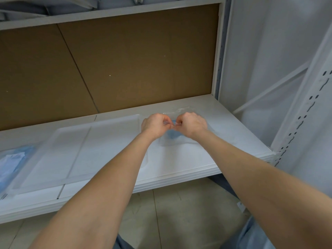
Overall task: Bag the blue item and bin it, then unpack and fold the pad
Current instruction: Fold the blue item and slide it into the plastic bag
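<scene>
Spanning the scene is a white shelf [224,133], backed along its rear edge by a brown board [125,60]. On the shelf's middle and left lies a shallow clear plastic tray [80,150]. At the shelf's far left end, just beside the tray, sits a packet holding the blue pad [12,162], partly cut off by the picture's edge. On the shelf's right half, just right of the tray, lies a clear bag [170,143]. Both hands meet over it: the left hand [154,124] and right hand [193,124] have their fingers curled, each pinching the bag's thin film, knuckles almost touching. The blue item [173,134] shows through the bag below and between the two hands.
</scene>
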Motion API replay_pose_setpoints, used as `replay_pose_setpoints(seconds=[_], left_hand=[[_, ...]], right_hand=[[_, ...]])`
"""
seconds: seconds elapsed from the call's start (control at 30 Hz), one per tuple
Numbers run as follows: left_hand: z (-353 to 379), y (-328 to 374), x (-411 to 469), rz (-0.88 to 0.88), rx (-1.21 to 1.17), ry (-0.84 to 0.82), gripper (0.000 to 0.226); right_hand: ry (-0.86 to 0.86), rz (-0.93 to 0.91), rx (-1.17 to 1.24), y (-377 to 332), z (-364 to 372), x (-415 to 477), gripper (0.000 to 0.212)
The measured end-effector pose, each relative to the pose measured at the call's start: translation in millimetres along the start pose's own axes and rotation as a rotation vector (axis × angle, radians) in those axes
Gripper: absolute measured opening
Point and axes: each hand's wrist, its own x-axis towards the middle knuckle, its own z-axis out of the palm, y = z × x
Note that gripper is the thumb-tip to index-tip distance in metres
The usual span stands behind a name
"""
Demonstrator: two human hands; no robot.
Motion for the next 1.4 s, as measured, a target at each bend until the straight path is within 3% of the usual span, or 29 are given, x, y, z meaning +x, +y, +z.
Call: replay_pose_setpoints(seconds=[0.37,0.5,0.63,0.9,1.1,1.33,1.4], left_hand=[[0.1,-14.1,-2.4,-0.110,0.040,0.064,0.014],[1.6,-6.6,0.9,0.033,0.231,0.141,0.017],[7.3,10.4,-0.7,0.156,0.262,0.070,0.023],[3.3,1.1,0.8,-0.011,0.226,0.059,0.014],[2.6,7.2,0.0,-0.002,0.216,0.047,0.013],[0.2,3.3,-0.3,-0.020,0.167,0.058,0.013],[-2.3,1.1,0.4,-0.063,0.147,0.026,0.023]], right_hand=[[0.047,0.126,0.076,49.0,-8.0,-14.3,0.019],[0.073,0.129,0.031,46.5,-12.8,-13.8,0.020],[0.035,0.115,0.054,45.5,-13.8,-11.8,0.019],[0.049,0.240,0.142,89.0,-24.4,-17.4,0.015],[0.082,0.259,0.122,92.4,-21.4,-16.8,0.013],[0.082,0.300,0.361,103.1,-20.2,-12.7,0.006],[0.107,0.322,0.428,106.5,-20.1,-12.5,0.008]])
